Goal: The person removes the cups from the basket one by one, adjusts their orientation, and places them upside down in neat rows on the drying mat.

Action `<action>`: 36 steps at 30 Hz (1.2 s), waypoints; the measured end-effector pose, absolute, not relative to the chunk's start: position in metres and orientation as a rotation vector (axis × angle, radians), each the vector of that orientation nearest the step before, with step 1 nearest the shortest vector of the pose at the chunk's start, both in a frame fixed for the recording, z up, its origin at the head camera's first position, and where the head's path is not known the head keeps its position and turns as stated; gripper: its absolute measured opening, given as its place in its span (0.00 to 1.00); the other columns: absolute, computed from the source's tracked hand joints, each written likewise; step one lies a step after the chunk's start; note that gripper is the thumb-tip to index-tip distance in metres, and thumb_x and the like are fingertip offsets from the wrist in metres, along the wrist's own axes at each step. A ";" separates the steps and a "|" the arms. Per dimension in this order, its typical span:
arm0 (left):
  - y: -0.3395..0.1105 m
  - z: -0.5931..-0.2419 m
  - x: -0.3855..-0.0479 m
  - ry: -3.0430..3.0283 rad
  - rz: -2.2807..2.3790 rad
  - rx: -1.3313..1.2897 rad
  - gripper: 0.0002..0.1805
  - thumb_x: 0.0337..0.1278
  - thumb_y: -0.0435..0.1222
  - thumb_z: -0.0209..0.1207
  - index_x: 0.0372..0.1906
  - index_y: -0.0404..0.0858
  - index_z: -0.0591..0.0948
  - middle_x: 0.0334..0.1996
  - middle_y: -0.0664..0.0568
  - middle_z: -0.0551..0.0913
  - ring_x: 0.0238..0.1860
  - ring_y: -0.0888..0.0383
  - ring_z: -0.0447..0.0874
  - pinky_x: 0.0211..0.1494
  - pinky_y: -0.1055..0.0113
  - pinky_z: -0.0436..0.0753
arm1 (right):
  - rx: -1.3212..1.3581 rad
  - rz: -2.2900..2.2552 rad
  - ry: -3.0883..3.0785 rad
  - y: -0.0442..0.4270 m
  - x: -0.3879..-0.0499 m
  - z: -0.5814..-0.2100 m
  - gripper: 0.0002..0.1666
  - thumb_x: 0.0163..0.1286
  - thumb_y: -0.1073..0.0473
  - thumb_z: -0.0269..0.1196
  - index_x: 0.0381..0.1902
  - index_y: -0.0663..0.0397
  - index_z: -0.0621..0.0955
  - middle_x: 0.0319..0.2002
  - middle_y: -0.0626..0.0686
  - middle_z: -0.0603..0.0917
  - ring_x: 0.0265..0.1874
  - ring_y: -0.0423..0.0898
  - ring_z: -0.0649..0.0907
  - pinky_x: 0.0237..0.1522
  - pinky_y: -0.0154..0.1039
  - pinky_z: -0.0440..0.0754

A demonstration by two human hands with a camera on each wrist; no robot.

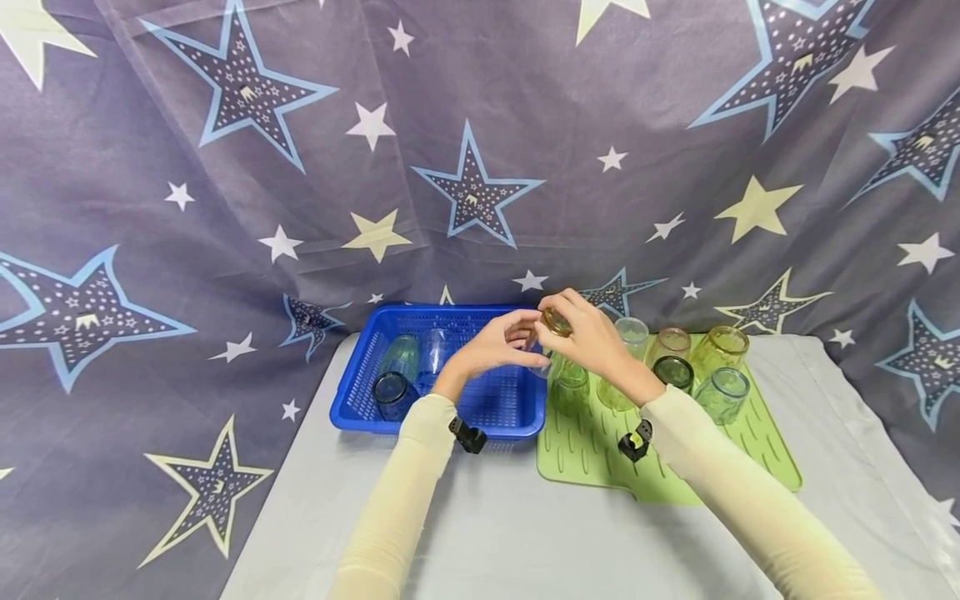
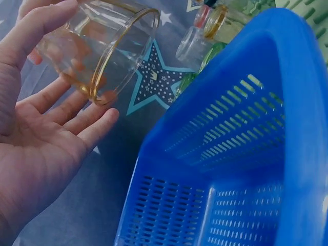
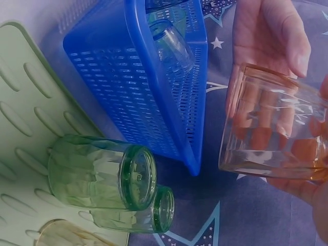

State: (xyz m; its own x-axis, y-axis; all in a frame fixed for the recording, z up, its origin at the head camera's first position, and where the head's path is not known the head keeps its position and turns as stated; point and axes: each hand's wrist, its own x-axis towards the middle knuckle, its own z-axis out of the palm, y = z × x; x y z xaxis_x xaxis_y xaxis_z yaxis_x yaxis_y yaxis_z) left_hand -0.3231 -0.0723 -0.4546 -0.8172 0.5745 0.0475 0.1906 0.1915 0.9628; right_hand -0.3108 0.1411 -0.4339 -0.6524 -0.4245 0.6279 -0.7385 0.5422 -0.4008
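An amber-tinted clear glass is held in the air, tilted, near the right end of the blue basket. My right hand grips it, with fingers curled round its side. My left hand is on the glass's other side, palm turned to it and fingers loosely extended. In the left wrist view its fingertips lie at the glass's rim; whether all of them touch is unclear.
Inside the basket stand a green glass, a clear glass and a dark blue glass. On the green mat at right are several upturned glasses, among them a blue-tinted one. A star-patterned cloth hangs behind.
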 end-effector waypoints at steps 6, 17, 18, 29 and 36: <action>-0.081 -0.447 -0.327 2.151 1.653 0.760 0.38 0.59 0.27 0.67 0.74 0.38 0.68 0.70 0.41 0.73 0.72 0.45 0.71 0.78 0.45 0.66 | 0.950 0.905 -2.338 0.143 -0.310 -0.432 0.16 0.69 0.51 0.64 0.49 0.53 0.83 0.40 0.56 0.81 0.28 0.48 0.77 0.28 0.41 0.77; -0.114 -0.435 -0.337 2.376 1.574 0.690 0.27 0.65 0.32 0.65 0.68 0.36 0.75 0.65 0.38 0.78 0.67 0.41 0.76 0.72 0.49 0.76 | 0.962 0.856 -2.342 0.153 -0.303 -0.432 0.17 0.67 0.52 0.66 0.50 0.53 0.83 0.42 0.52 0.81 0.30 0.48 0.79 0.30 0.42 0.79; -0.118 -0.435 -0.338 2.410 1.537 0.682 0.26 0.65 0.33 0.65 0.67 0.36 0.76 0.64 0.38 0.79 0.67 0.41 0.76 0.71 0.50 0.77 | 0.969 0.854 -2.341 0.155 -0.302 -0.432 0.17 0.67 0.52 0.66 0.50 0.54 0.84 0.42 0.52 0.82 0.30 0.49 0.80 0.30 0.42 0.79; -0.147 -0.435 -0.345 2.692 0.939 0.605 0.24 0.68 0.35 0.63 0.65 0.32 0.76 0.64 0.35 0.78 0.67 0.38 0.75 0.71 0.46 0.75 | 1.032 0.793 -2.326 0.171 -0.293 -0.435 0.17 0.65 0.52 0.66 0.49 0.52 0.84 0.42 0.51 0.82 0.31 0.44 0.79 0.30 0.40 0.81; -0.158 -0.434 -0.349 2.742 0.634 0.510 0.25 0.65 0.32 0.64 0.66 0.35 0.77 0.66 0.39 0.77 0.70 0.42 0.73 0.70 0.48 0.76 | 1.052 0.742 -2.330 0.179 -0.287 -0.442 0.17 0.64 0.51 0.67 0.48 0.51 0.84 0.41 0.49 0.82 0.27 0.40 0.76 0.26 0.36 0.77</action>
